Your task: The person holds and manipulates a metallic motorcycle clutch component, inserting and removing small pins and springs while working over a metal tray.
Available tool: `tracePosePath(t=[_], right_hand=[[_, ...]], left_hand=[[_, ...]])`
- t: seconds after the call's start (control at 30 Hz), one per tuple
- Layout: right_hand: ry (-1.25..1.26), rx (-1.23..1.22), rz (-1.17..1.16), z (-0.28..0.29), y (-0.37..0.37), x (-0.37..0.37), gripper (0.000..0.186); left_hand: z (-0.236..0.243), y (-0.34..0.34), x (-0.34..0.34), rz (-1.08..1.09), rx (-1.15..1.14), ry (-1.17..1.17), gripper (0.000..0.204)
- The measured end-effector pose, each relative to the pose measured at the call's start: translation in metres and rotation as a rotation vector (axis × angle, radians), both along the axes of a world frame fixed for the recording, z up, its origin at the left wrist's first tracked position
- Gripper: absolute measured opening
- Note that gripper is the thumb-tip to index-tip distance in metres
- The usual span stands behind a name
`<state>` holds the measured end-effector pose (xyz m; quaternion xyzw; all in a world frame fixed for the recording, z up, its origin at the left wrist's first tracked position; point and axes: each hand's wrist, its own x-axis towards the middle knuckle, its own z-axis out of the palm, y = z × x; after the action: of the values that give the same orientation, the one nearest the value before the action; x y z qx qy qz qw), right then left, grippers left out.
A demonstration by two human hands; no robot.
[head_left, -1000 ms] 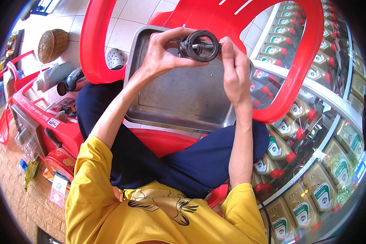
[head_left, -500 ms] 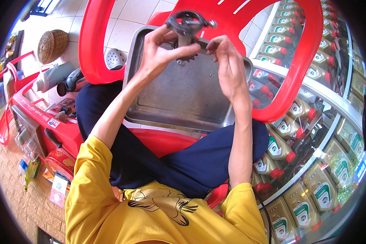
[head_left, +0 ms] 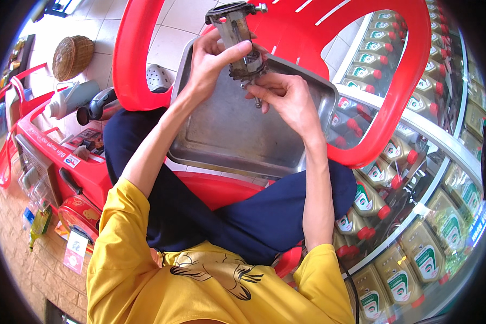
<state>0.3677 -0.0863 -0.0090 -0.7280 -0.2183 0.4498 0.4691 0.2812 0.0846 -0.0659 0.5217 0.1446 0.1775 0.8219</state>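
Observation:
My left hand (head_left: pixel 213 62) is closed around a greasy metal part (head_left: pixel 236 33), a cylindrical body with a dark ring-shaped flange on top and a silvery bolt sticking out sideways. It is held nearly upright above the far edge of a grey metal tray (head_left: pixel 237 146). At the part's dark lower end, my right hand (head_left: pixel 286 97) pinches a small silvery bolt-like piece (head_left: pixel 257 102). Whether that piece is fixed to the part I cannot tell. Below my hands the tray's worn bottom shows.
The tray rests on a red plastic chair (head_left: pixel 132 54) before my crossed legs. Shelves with several gold bottles (head_left: pixel 399 283) with red caps stand at the right. At the left are a red table (head_left: pixel 48 143), a light-blue flask (head_left: pixel 75 100), a wicker basket (head_left: pixel 73 58) and a grey clog (head_left: pixel 157 79).
The metal part has been tilted from its ring end facing me to nearly upright. My right hand has moved left and down, from apart to pinching at the part's lower end.

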Motion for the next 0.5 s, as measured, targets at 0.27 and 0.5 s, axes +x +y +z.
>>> tracePosePath(t=[0.27,0.5], right_hand=[[-0.282,-0.049,-0.026,0.001,0.003,-0.006,0.019],[-0.420,-0.046,-0.003,0.005,0.004,-0.004,0.023]], left_hand=[[-0.010,0.002,0.000,-0.007,-0.017,0.001,0.041],[0.004,0.001,0.000,-0.076,-0.021,-0.010,0.047]])
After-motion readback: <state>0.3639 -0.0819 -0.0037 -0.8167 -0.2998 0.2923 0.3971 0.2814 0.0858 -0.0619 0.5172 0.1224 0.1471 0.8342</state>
